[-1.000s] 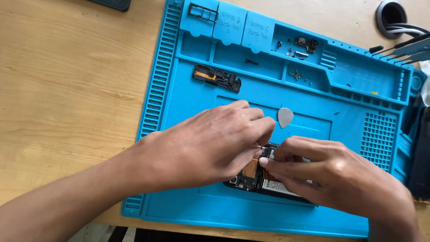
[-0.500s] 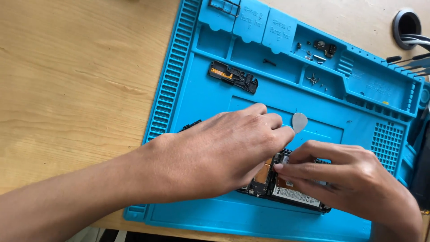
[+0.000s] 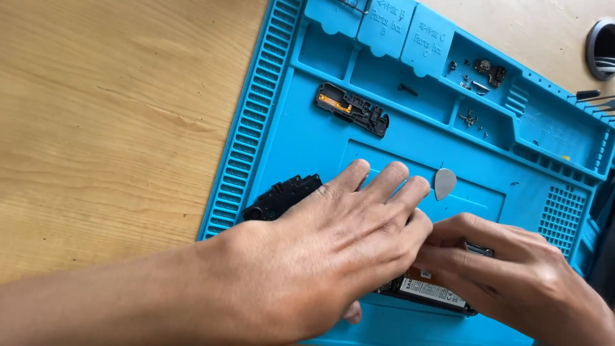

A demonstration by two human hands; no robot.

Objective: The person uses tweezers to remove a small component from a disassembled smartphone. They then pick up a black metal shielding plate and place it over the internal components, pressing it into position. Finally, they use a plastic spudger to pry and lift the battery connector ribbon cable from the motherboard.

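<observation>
An opened black phone [image 3: 429,291] lies on a blue repair mat [image 3: 307,141], mostly hidden under both hands. My left hand [image 3: 333,250] lies flat over the phone with its fingers stretched out and pressed together. My right hand [image 3: 512,282] rests on the phone's right end, fingertips pinching at a small part beside the left hand's little finger; what it grips is hidden. A black plastic cover piece [image 3: 282,195] lies on the mat just left of my left hand. A grey pick [image 3: 444,183] lies just past the fingertips.
A black part with an orange strip [image 3: 352,109] lies in the mat's upper area. Small screws and tiny parts [image 3: 477,74] sit in the mat's tray pockets. Bare wooden table [image 3: 115,128] spreads to the left. Tool tips [image 3: 592,97] and a round dark object [image 3: 602,38] are at the far right.
The view has shifted so the mat sits lower-right. My left hand's fingers have straightened and spread flatter over the phone, uncovering the black cover piece at its left.
</observation>
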